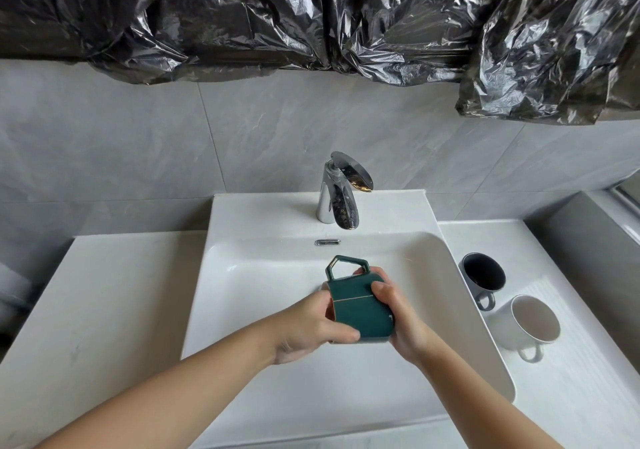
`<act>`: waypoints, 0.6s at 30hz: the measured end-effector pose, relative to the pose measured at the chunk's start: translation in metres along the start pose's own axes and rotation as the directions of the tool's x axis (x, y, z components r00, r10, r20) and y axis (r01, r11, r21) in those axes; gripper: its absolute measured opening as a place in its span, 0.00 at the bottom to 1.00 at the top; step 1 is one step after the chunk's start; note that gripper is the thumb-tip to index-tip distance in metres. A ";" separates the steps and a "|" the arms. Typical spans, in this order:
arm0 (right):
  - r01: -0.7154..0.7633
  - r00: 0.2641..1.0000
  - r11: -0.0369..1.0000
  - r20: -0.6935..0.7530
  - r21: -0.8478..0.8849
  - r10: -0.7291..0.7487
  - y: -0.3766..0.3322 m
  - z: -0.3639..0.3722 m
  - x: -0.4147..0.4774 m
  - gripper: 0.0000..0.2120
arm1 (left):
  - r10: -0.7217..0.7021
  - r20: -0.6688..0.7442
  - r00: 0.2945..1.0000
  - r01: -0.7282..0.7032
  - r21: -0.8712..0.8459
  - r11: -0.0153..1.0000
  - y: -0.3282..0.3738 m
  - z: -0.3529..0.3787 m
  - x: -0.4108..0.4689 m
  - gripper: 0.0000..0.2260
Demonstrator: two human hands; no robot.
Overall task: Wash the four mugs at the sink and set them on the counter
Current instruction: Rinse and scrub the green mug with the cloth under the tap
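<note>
Over the sink (259, 310), a green mug (360, 313) is held

On the left, the bench (104, 310) is white. Next, the left hand (311, 327) grips the open end of the green mug, which lies on its side above the sink. The right hand (401, 317) grips its bottom end. No water shows at the tap (337, 199). On the right, a dark grey mug (483, 277) and a white mug (530, 322) stand on the bench. Maybe those two are washed; I cannot tell. No fourth mug shows, so about half looks left.

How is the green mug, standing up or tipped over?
Tipped on its side: the left hand and right hand hold the green mug with its mouth facing left.
</note>
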State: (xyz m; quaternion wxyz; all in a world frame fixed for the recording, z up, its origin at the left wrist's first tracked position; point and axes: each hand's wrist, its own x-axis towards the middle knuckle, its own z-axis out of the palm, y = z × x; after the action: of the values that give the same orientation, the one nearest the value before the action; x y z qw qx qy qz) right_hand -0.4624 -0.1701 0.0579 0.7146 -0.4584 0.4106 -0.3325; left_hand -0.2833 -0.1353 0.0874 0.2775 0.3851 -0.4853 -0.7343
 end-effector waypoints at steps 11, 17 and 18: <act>-0.381 0.924 0.876 0.164 0.296 0.346 -0.009 -0.005 -0.002 0.34 | 0.285 0.031 0.958 -0.198 0.790 0.580 0.004 -0.012 -0.001 0.11; -0.336 0.940 0.879 0.058 0.338 0.337 -0.009 0.006 0.001 0.25 | 0.146 -0.023 0.989 -0.081 0.745 0.662 -0.001 -0.004 0.003 0.17; -0.299 0.953 0.899 0.049 0.320 0.300 -0.006 0.007 0.001 0.26 | 0.101 -0.064 0.993 -0.036 0.646 0.763 -0.001 -0.002 0.003 0.18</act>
State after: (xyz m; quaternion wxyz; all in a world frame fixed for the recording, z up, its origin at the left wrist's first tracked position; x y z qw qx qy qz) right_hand -0.4561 -0.1704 0.0649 0.8222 -0.2663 0.4166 -0.2819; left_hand -0.2827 -0.1381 0.0849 0.1782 0.4734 -0.7073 -0.4938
